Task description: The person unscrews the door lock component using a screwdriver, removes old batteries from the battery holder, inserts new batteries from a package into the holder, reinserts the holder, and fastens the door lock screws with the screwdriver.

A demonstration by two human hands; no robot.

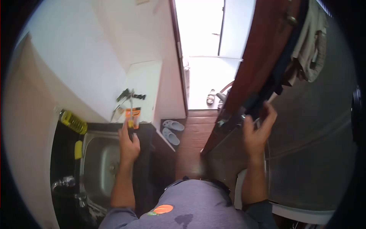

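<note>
My left hand (129, 145) is over the dark counter by the sink, its index finger and thumb apart and nothing visible between them. Just beyond its fingertips, an orange packet (136, 111) lies at the near edge of a white ledge (146, 80). Behind the packet are dark green and black items (127, 95) and a thin metal rod, too small to name. My right hand (259, 131) is raised on the right, fingers curved and apart, in front of dark hanging cloth (263, 101). Whether it touches the cloth is unclear.
A steel sink (85, 160) with a tap (65, 182), yellow sponge (78, 150) and yellow-green bottle (73, 122) is on the left. Grey clogs (171, 137) lie on the brown floor. Ahead, a brown door (263, 42) stands ajar beside a bright doorway; sandals (211, 97) lie beyond.
</note>
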